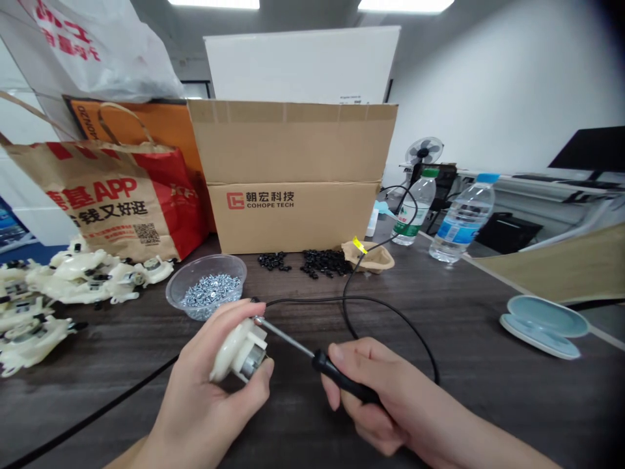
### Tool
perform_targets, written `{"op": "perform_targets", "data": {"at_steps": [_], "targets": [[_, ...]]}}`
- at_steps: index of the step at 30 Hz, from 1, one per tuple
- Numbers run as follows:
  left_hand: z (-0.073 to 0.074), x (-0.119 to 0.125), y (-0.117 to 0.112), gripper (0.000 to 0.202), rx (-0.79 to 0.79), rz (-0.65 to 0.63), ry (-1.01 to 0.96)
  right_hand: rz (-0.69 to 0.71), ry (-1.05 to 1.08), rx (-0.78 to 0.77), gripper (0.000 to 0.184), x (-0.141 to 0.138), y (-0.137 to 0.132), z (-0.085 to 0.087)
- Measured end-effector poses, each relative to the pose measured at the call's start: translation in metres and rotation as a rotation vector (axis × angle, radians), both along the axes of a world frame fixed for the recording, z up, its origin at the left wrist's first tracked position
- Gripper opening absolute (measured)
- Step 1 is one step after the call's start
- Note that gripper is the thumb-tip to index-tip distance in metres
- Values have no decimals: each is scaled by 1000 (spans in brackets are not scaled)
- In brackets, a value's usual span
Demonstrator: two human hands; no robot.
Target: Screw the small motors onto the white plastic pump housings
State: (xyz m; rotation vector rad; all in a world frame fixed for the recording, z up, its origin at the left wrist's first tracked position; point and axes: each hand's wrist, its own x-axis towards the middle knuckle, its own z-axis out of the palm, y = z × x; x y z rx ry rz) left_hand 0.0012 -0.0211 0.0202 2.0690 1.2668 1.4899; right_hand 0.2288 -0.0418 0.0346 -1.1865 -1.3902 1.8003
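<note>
My left hand [209, 384] is closed around a cream plastic housing [234, 348] with a small silver motor [252, 362] set in it. In my right hand [375, 391] is a screwdriver [336, 374] with a black handle, gripped by the handle. Its metal shaft points up and left, and the tip meets the upper edge of the housing beside my left fingertips. A small shiny spot, perhaps a screw, shows at the tip. Just behind my left hand stands a clear plastic bowl [170, 296] of small silver screws [212, 290].
Several similar cream housings [83, 273] are heaped at the left. Small black parts [325, 262] lie before a cardboard box [297, 221]. A black cable [390, 303] loops across the table. Two water bottles [461, 221] and an open pale-blue case [544, 326] are at the right.
</note>
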Motion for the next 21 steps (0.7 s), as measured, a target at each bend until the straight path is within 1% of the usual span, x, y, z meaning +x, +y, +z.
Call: {"op": "perform_targets", "data": {"at_steps": [1, 2, 3, 5, 6, 7, 9, 12, 13, 14, 15, 16, 18, 20, 21], "targets": [[0, 1, 0, 38, -28, -4, -14, 3, -2, 6, 54, -1, 2, 1], [0, 1, 0, 38, -89, -9, -37, -29, -46, 65, 52, -2, 2, 1], [-1, 2, 0, 39, -172, -13, -66, -83, -114, 163, 43, -3, 2, 1], [-3, 3, 2, 43, -343, -15, -125, -206, -285, 408, 17, -5, 0, -1], [-4, 3, 2, 45, -397, -8, -155, -250, -371, 535, 11, -5, -2, -2], [-5, 3, 3, 46, -423, 0, -185, -280, -453, 669, 11, -4, -4, -5], [-6, 1, 4, 46, -435, -1, -228, -263, -617, 954, 11, -1, -8, -10], [-7, -1, 3, 46, -452, -34, -243, -153, -869, 1403, 21, 5, -11, -14], [-7, -1, 2, 46, -460, -44, -236, -113, -943, 1506, 23, 7, -13, -14], [-7, -1, 2, 46, -463, -48, -228, -79, -1003, 1574, 24, 8, -14, -14], [-7, -1, 1, 45, -465, -51, -218, -53, -1042, 1609, 26, 9, -15, -14], [-7, 0, 1, 45, -465, -56, -207, -36, -1062, 1611, 27, 9, -16, -13], [-6, 1, 0, 44, -450, -63, -185, -38, -1037, 1544, 30, 8, -18, -11], [-5, 2, -1, 43, -412, -66, -156, -87, -904, 1395, 30, 7, -18, -8], [-4, 2, -1, 42, -386, -64, -141, -142, -811, 1271, 28, 6, -17, -6]]}}
